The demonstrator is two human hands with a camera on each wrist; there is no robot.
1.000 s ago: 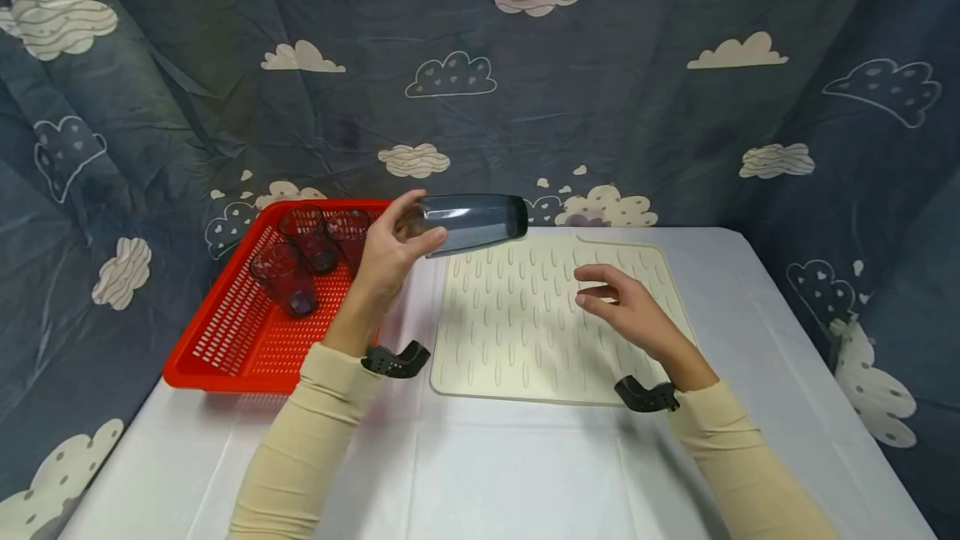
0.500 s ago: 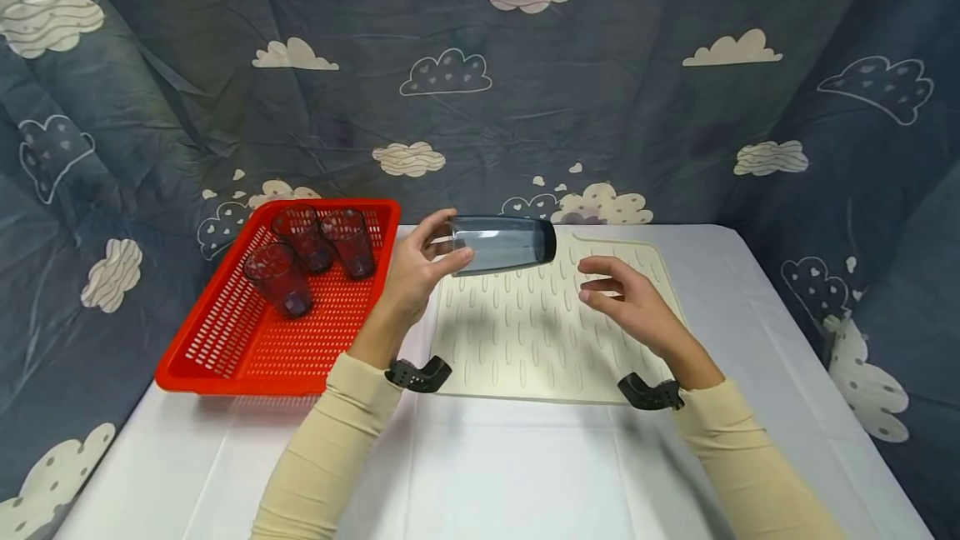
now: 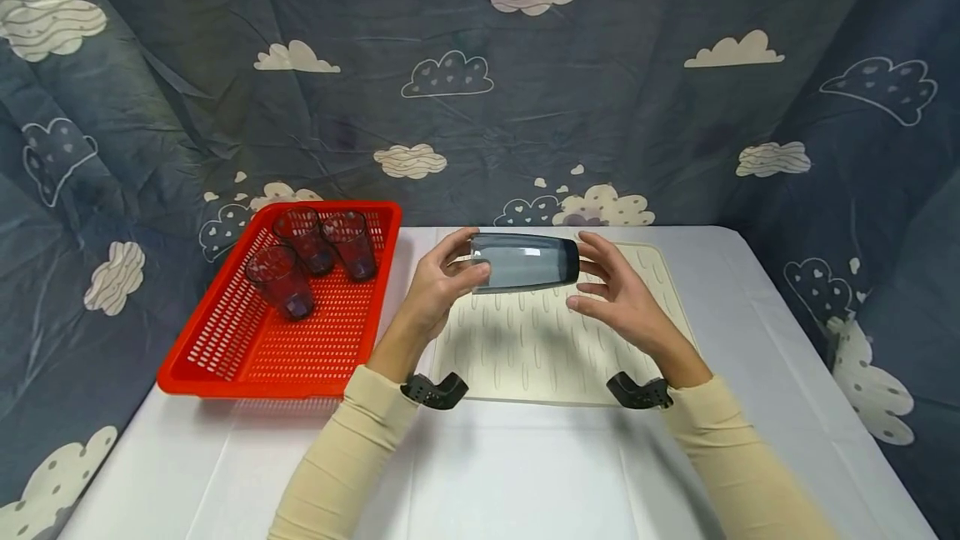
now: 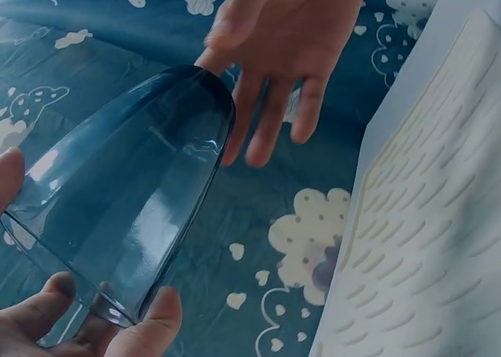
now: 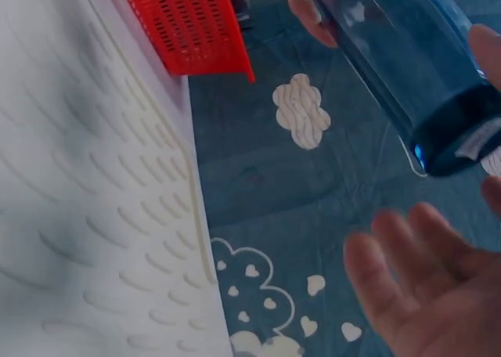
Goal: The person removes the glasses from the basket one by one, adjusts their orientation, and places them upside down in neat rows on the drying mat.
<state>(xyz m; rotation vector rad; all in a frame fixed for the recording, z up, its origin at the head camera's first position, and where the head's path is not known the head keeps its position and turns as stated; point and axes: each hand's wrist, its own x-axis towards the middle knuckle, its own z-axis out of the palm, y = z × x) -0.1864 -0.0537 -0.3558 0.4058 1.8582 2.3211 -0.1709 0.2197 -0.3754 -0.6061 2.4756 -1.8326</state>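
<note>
My left hand grips a blue-grey drinking glass near its rim, thumb in front and fingers behind. The glass lies on its side in the air over a cream ribbed mat, with the rim to the left and the thick dark base to the right. Around that base my right hand is spread, fingers apart. In the right wrist view several of its fingertips stand clear of the glass. Whether its thumb or index finger touches the base is unclear.
A red perforated plastic basket stands on the left of the white-covered table. Inside it are 3 similar glasses, tilted against its back part. A dark cloud-patterned cloth hangs behind and on both sides.
My left hand has carried the glass rightward and down, from beside the basket to over the mat. My right hand has spread its fingers at the base of the glass.
</note>
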